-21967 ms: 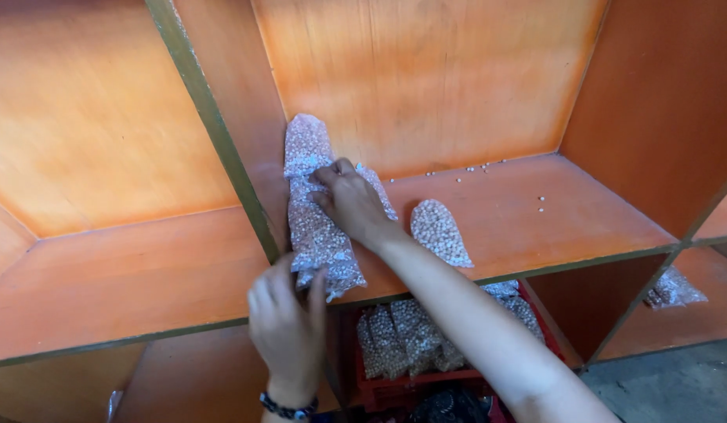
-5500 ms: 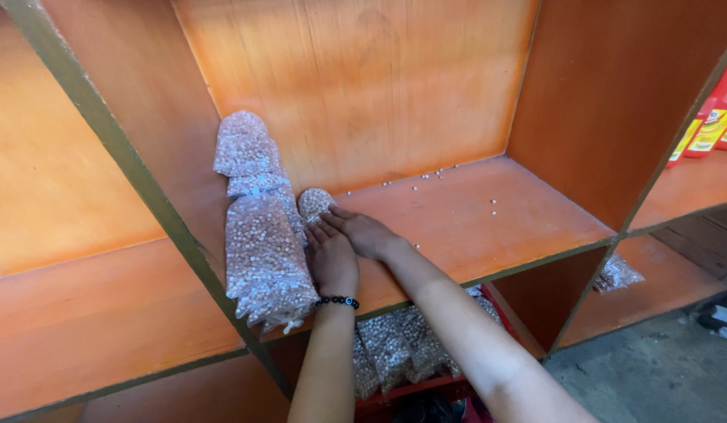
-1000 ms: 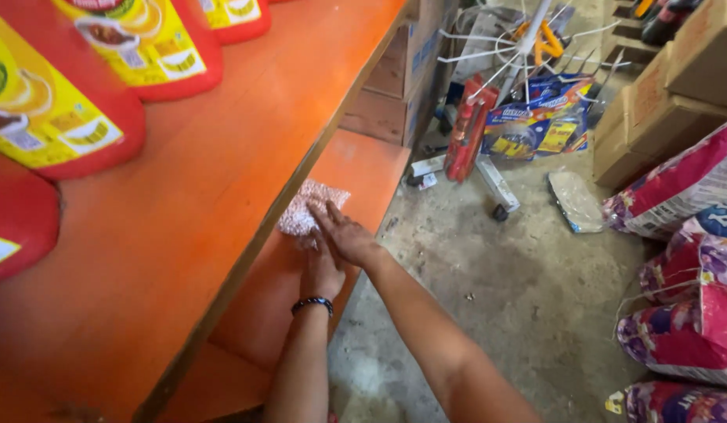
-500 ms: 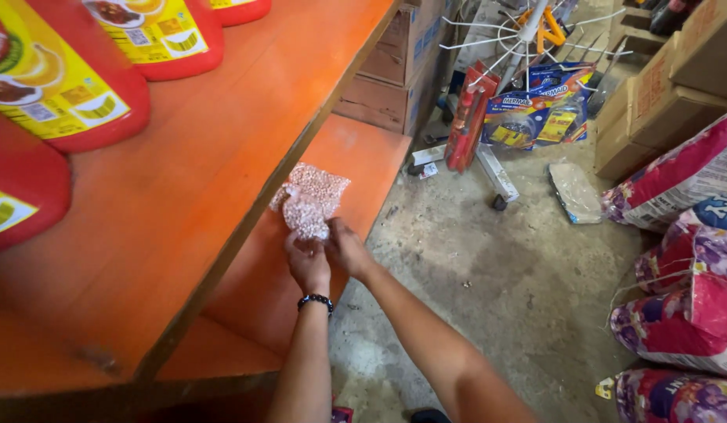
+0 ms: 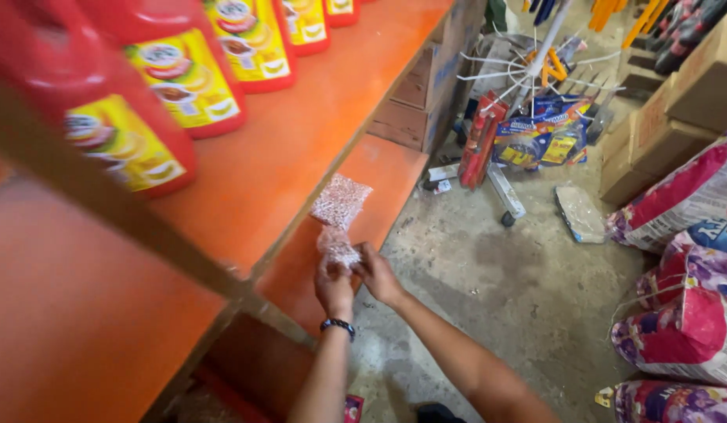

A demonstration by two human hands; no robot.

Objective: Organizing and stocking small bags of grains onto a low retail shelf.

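My left hand (image 5: 333, 286) and my right hand (image 5: 377, 272) together hold a strip of small clear packets (image 5: 339, 211) filled with speckled pinkish beans, raised just in front of the edge of an orange wooden shelf (image 5: 316, 133). The left hand, with a dark band on its wrist, grips the lower packet; the right hand pinches it from the right side. The upper packet stands up above my fingers. A lower orange shelf board (image 5: 379, 188) lies behind the packets.
Red bottles with yellow labels (image 5: 168, 86) stand in a row on the upper shelf. On the concrete floor (image 5: 497, 290) lie printed sacks (image 5: 692, 258) at the right, cardboard boxes (image 5: 669, 117), and a heap of packaged goods with a white wire rack (image 5: 528, 117).
Both hands lifted the bean packets off the lower shelf and brought them closer to me. Long before, I was placing such packets in another shelf compartment.
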